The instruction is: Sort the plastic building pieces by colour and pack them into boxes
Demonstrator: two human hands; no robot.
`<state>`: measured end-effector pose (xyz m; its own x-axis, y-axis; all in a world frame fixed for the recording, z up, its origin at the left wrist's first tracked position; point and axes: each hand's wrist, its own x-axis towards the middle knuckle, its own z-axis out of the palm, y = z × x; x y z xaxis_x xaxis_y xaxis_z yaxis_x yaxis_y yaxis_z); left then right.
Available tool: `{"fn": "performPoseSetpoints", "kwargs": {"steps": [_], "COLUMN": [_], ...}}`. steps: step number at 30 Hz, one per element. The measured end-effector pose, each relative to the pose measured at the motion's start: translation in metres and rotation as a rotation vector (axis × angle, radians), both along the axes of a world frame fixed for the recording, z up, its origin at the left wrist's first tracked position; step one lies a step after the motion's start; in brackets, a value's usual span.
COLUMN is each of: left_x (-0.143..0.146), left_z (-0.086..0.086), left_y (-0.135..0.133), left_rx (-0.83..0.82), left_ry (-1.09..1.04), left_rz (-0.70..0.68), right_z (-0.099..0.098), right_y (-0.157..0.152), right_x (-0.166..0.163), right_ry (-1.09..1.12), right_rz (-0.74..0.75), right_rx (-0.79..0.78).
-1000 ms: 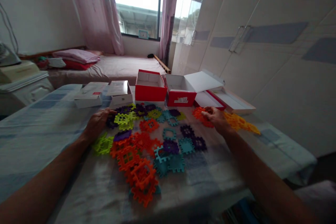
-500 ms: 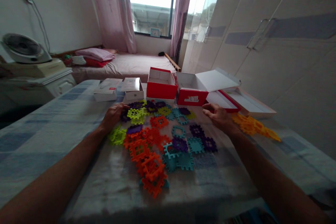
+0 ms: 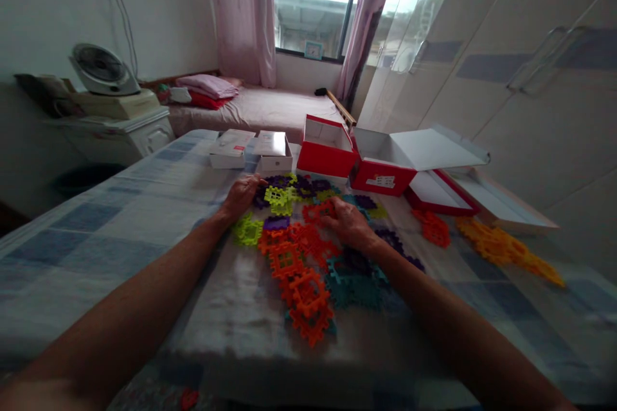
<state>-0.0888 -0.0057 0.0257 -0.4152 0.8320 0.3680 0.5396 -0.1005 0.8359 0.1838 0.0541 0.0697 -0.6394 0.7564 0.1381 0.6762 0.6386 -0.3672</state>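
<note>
Several notched, square plastic interlocking tiles lie in a loose heap on the table. My left hand (image 3: 242,197) rests at the heap's far left, fingers loosely bent, fingertips beside the purple tiles (image 3: 261,198) and near the lime-green tiles (image 3: 278,198). My right hand (image 3: 351,223) reaches into the middle, its thumb and fingers closed on the right edge of an orange tile (image 3: 315,212). More orange tiles (image 3: 285,259) pile up toward me. Teal tiles (image 3: 354,289) lie partly under my right forearm, which covers some purple ones.
At the right lie a few separate orange tiles (image 3: 434,229) and a row of yellow tiles (image 3: 506,249). Behind the heap stand two white boxes (image 3: 227,157), an open red box (image 3: 325,155) and another red box (image 3: 385,178) with its lid up. Shallow trays (image 3: 506,199) sit farther right.
My right hand has moved left from beside the red box to an orange tile in the heap. Orange tiles now show about where it was. The view has turned left.
</note>
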Motion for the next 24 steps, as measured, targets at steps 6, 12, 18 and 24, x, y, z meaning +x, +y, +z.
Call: {"fn": "performPoseSetpoints", "kwargs": {"steps": [6, 12, 18, 24], "left_x": [-0.001, -0.004, -0.001, -0.002], "left_z": [-0.002, -0.005, -0.001, -0.002], "left_y": [0.002, 0.004, 0.001, 0.002], "left_rx": [0.015, 0.009, -0.011, 0.005], "left_ry": [0.042, 0.055, 0.060, 0.053], "left_rz": [0.014, 0.011, 0.010, -0.004], "right_z": [0.028, 0.011, -0.004, -0.006], "right_y": [-0.007, -0.027, -0.027, -0.026], "right_x": [0.019, 0.008, 0.005, 0.009], "right_ry": [0.210, 0.118, 0.141, 0.182], "right_rz": [0.265, 0.510, 0.494, 0.493], "right_rx": [-0.336, -0.148, -0.039, -0.023]}}
